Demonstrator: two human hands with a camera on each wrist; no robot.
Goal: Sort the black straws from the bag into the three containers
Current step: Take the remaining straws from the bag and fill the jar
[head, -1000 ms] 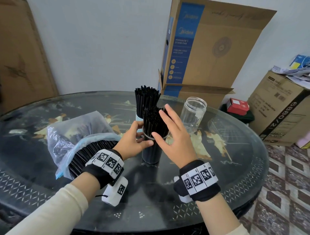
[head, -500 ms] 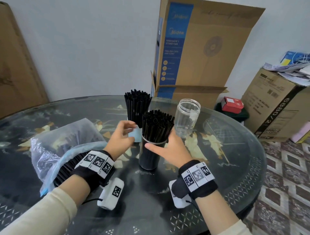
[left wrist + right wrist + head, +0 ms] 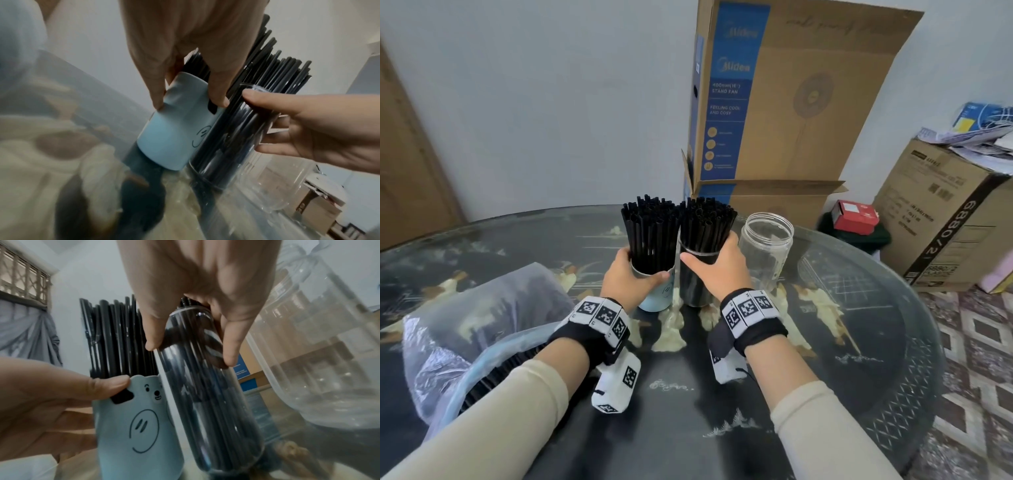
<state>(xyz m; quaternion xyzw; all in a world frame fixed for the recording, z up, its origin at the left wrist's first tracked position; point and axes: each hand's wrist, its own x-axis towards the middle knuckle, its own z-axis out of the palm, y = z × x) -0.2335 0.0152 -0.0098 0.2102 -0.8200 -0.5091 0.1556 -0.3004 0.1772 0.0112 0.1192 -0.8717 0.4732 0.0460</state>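
Note:
Two containers full of black straws stand side by side on the round table (image 3: pixel 876 342). My left hand (image 3: pixel 631 274) grips the light blue bear cup (image 3: pixel 658 297) (image 3: pixel 174 129) (image 3: pixel 133 426) near its rim. My right hand (image 3: pixel 717 263) grips the clear glass (image 3: pixel 693 291) (image 3: pixel 232 138) (image 3: pixel 207 402) packed with straws. A clear jar (image 3: pixel 767 250) (image 3: pixel 320 353) with nothing visible inside stands just right of the glass. The plastic bag (image 3: pixel 482 329) with more black straws (image 3: pixel 493 373) lies at the left, partly under my left forearm.
A tall fan carton (image 3: pixel 784 102) stands behind the table. Another cardboard box (image 3: pixel 945 219) and a small red box (image 3: pixel 854 216) sit on the right, beyond the table's edge. Patterned floor tiles (image 3: pixel 979 342) show at the right.
My left hand has closed round the blue cup, which now stands beside the clear glass. My right hand has moved with the glass away from me, up beside the cup.

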